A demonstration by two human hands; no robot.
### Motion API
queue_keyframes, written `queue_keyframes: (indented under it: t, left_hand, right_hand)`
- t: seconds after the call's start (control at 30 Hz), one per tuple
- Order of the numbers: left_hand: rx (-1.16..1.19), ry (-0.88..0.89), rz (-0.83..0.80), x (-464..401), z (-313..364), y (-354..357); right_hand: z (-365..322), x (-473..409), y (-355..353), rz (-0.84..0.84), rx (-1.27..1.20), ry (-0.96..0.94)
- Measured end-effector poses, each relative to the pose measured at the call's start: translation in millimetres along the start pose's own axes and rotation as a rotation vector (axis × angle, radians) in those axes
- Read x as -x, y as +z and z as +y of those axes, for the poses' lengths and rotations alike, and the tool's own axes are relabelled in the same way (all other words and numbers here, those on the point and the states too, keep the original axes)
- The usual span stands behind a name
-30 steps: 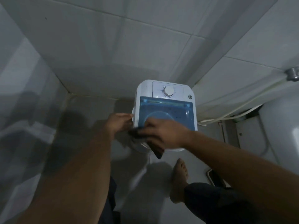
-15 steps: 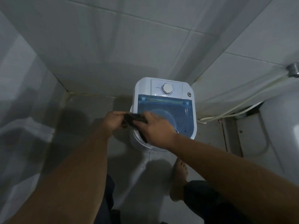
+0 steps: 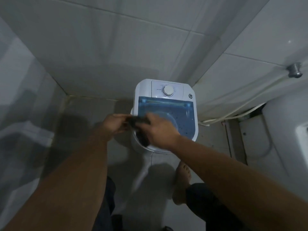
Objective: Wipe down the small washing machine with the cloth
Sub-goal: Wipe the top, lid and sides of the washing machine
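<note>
Both hands, left hand (image 3: 115, 124) and right hand (image 3: 160, 130), grip the cloth (image 3: 139, 125) above the washing machine (image 3: 166, 104); a slack hold could drop it onto the floor (image 3: 86, 114).

Support surface: pale tiled floor (image 3: 93, 112), dim light. Small washing machine (image 3: 145, 90), white with blue lid, stands on it in the corner where two tiled walls meet. One bare foot (image 3: 182, 182) flat on the floor, near the machine's front. White hose (image 3: 233, 115) lies beside the machine's right side
</note>
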State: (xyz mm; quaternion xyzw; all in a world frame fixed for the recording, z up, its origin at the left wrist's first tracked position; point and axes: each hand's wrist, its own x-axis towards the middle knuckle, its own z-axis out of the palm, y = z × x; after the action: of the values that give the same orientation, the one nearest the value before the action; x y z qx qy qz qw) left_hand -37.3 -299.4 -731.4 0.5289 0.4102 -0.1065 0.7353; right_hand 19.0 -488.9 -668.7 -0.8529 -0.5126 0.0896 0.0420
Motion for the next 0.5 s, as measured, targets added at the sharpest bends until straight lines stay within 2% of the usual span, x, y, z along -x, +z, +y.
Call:
queue_keyframes:
  t: [0.1,0.17,0.2,0.27,0.37,0.43,0.5]
  left_hand:
    - [-0.018,-0.012,0.005,1.0,0.4,0.2]
    - [-0.014,-0.014,0.003,1.1,0.6,0.0]
    - [-0.009,-0.014,0.005,1.5,0.6,0.1]
    - [-0.012,-0.004,0.008,0.5,0.1,0.2]
    - [-0.017,0.003,0.009,1.3,1.5,1.5]
    - [-0.026,-0.001,0.013,1.9,2.2,2.1]
    - [-0.027,-0.001,0.002,2.3,2.5,2.4]
  right_hand:
    - [-18.0,26.8,5.0,-0.281,0.016,-0.383]
    - [-18.6,35.0,-0.1,-0.377,0.051,-0.509]
    - [-13.3,32.4,-7.9,-0.346,0.033,-0.483]
    - [4.5,17.7,-25.0,-0.178,-0.035,-0.362]
    - [41.2,-10.1,-43.1,0.028,-0.064,-0.015]
    - [59.0,-21.6,-34.7,0.068,-0.055,0.224]
    - [54.6,-20.0,-16.6,0.068,0.036,0.372]
